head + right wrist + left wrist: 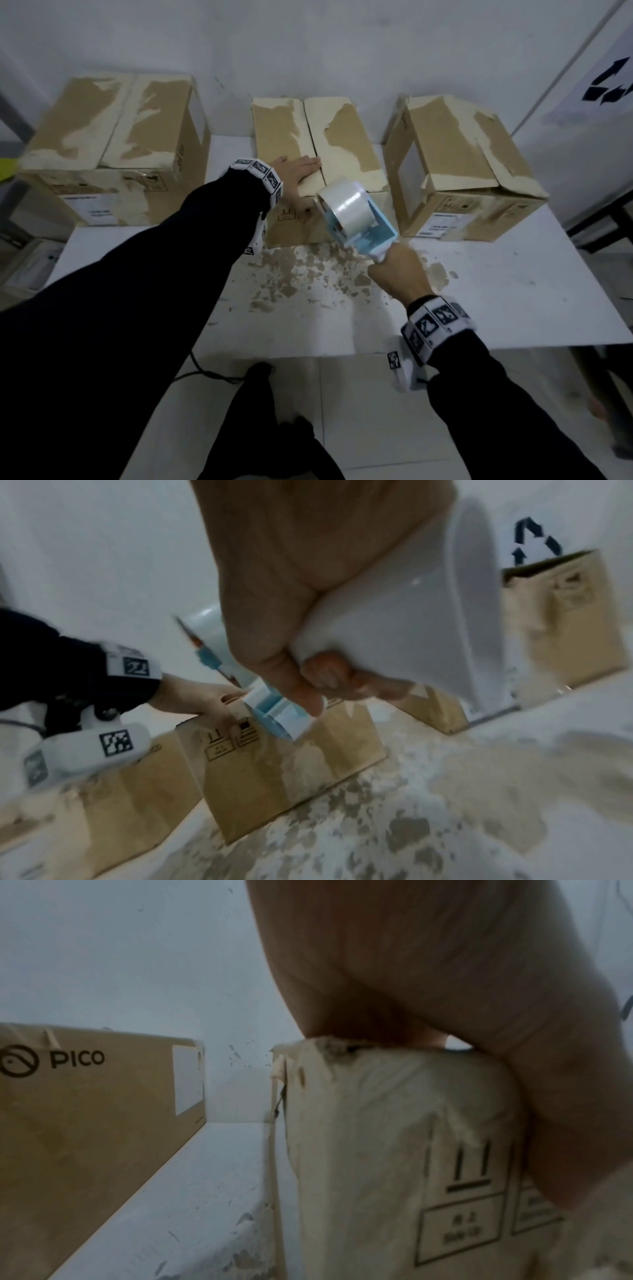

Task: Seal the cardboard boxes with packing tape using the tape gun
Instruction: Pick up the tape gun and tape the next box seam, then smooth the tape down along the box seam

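Three worn cardboard boxes stand along the back of a white table (496, 301). My left hand (298, 171) lies flat with straight fingers on the near left flap of the middle box (346, 147), beside its centre seam. In the left wrist view the palm (445, 974) presses the top front edge of that box (377, 1150). My right hand (399, 272) grips the handle of a light-blue tape gun (368, 233) carrying a clear tape roll (344, 204), held at the box's near top edge. The right wrist view shows fingers (329, 674) curled round the tape gun handle (394, 620).
The left box (109, 137) has its flaps down. The right box (462, 161) has a raised side flap and torn top. Brown paper scraps (308, 274) litter the table before the middle box. A wall rises right behind the boxes; a recycling sign (609, 85) hangs at right.
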